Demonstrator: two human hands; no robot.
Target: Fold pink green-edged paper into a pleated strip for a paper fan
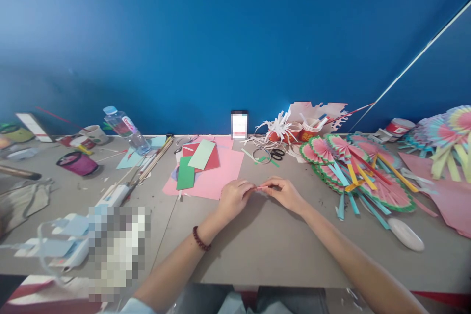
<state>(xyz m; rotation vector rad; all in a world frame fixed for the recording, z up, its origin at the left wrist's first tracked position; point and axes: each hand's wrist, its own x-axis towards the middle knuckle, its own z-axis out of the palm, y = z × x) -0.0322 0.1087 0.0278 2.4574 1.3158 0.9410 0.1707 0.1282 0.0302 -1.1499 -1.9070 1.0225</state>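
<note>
My left hand (234,198) and my right hand (283,192) meet over the grey table (265,245), fingers pinched on the two ends of a thin folded pink paper strip (260,188). A bead bracelet sits on my left wrist. Just behind the hands lies a pink paper sheet (217,174) with green (185,174), pale green (201,154) and red pieces on it.
Several pleated pink-and-green paper fans (353,171) with coloured strips lie at the right. Scissors (276,153), tape rings and red paper cups (305,132) stand at the back. A water bottle (127,129), a phone (239,124), wooden sticks (154,161) and a white oval object (406,233) lie around.
</note>
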